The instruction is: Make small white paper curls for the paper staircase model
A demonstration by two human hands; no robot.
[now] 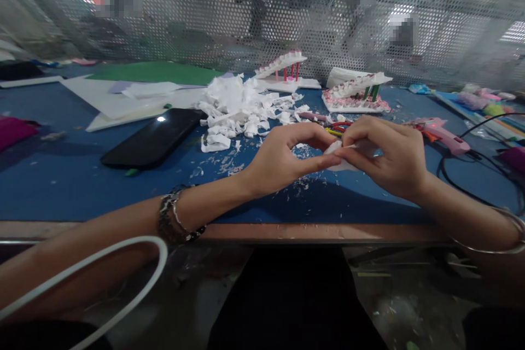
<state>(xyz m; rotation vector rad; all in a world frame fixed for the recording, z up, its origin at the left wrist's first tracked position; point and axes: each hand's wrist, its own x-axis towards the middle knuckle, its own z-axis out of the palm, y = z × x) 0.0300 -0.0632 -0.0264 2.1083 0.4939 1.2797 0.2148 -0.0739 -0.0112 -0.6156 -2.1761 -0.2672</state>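
Note:
A small white piece (333, 147), paper or foam by its look, is pinched between the thumb and fingers of my left hand (283, 156). My right hand (388, 156) meets it from the other side, its thumb and forefinger closed on the same white piece. The fingers hide much of the piece. Just behind my hands lies a tool with red and yellow handles (338, 128), partly covered. A heap of torn white scraps (233, 104) spreads to the left of my hands, and fine white crumbs dot the blue table (262, 202) below them.
A black phone (153, 139) lies left of the scraps. Two small white stair-like models (283, 68) stand at the back. To the right is a pink glue gun (445, 134) with a black cord (445, 178). A white cable (162, 251) loops at the lower left.

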